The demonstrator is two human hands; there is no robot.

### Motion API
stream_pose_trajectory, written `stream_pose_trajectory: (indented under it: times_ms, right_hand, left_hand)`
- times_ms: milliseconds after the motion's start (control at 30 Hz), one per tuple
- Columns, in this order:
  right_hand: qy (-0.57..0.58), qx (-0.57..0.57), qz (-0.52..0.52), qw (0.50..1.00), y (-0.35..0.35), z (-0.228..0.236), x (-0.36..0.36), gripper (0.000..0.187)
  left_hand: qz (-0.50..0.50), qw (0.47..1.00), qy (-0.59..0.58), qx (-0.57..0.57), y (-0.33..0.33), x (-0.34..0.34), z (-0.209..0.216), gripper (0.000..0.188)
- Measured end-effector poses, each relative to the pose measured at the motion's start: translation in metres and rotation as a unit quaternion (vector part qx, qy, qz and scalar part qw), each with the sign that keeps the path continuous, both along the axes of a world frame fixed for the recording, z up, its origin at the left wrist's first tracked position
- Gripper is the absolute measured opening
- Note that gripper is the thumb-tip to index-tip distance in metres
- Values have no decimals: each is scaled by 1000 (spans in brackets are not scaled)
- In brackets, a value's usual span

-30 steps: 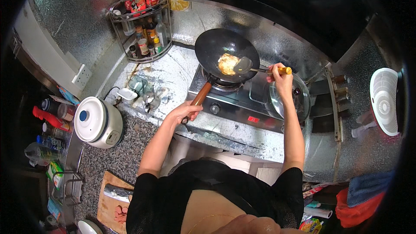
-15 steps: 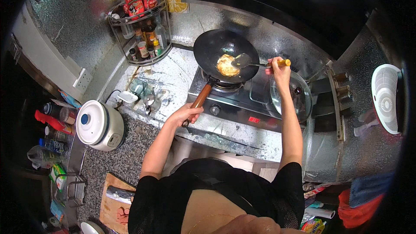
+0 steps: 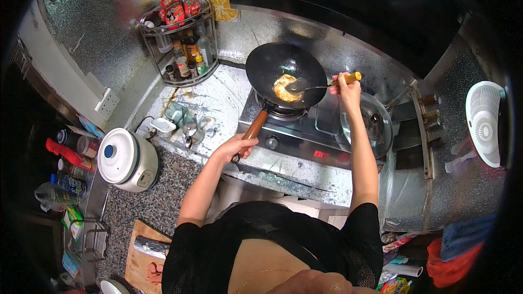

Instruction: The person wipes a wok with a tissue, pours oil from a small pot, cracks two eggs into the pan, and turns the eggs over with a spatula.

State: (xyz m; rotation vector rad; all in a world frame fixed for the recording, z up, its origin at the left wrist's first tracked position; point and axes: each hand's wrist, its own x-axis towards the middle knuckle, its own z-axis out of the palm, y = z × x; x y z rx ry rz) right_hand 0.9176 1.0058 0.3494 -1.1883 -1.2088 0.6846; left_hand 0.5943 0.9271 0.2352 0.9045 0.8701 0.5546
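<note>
A black wok (image 3: pixel 272 61) sits over the left burner of the gas stove, its wooden handle running toward me. My left hand (image 3: pixel 238 147) is closed round the end of that handle. Inside the wok lies a browned, yellow-white fried egg (image 3: pixel 284 90). My right hand (image 3: pixel 345 86) grips the yellow end of a spatula (image 3: pixel 318 86) from the right side. The spatula's dark blade rests against the right part of the egg, and I cannot tell whether it is under it or on top.
A large glass lid (image 3: pixel 381 136) lies on the stove's right side below my right forearm. Knives hang in a wall rack (image 3: pixel 422 130) at right. A spice rack (image 3: pixel 180 49) stands back left, a white rice cooker (image 3: pixel 131 160) left, and a cutting board (image 3: pixel 143 239) with sliced sausage lower left.
The spatula blade has shifted slightly left and down onto the egg, with my right hand moving a little left. My left hand still holds the wok handle. The whole view has shifted slightly.
</note>
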Motion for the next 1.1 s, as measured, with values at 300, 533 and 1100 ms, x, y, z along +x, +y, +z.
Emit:
stream_pose_trajectory:
  times_ms: [300, 533, 1100]
  right_hand:
    - [-27, 12, -7, 1000, 20, -1, -6, 23]
    - [-28, 14, 31, 999, 26, 11, -24, 22]
    - [-78, -41, 60, 994, -1, 24, -27, 21]
  left_hand:
    - [-8, 1000, 21, 20, 2, 1, -4, 25]
    - [-4, 1000, 16, 10, 2, 0, -2, 24]
    - [2, 1000, -3, -2, 2, 1, -3, 24]
